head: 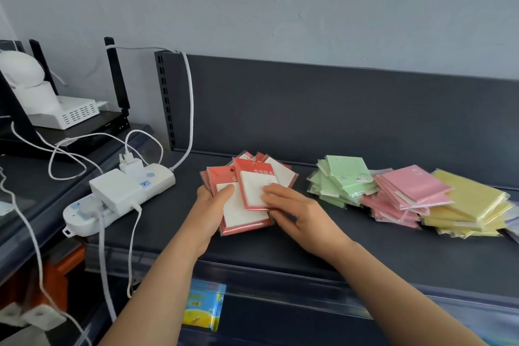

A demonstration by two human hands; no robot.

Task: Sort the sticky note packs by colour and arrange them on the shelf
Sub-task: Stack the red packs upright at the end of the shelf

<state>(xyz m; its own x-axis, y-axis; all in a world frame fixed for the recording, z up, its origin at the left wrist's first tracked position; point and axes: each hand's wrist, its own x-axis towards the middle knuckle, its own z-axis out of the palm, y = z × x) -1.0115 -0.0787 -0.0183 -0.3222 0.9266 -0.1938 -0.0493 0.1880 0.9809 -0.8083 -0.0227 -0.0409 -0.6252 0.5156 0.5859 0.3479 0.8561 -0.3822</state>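
Note:
Several red-and-white sticky note packs [247, 194] lie fanned out on the dark shelf [309, 241]. My left hand [209, 213] grips the left side of that bunch, thumb on a white face. My right hand [297, 213] holds the right side, thumb pressing the top pack. To the right lie three sorted heaps: green packs [341, 180], pink packs [404, 194] and yellow packs [469, 205].
A white power strip [118, 194] with plugs and cables lies at the shelf's left end. Behind it stand a router [75, 112] and black antennas. A dark back panel [337, 109] closes the shelf's rear. A blue-yellow packet [203, 306] hangs below the front edge.

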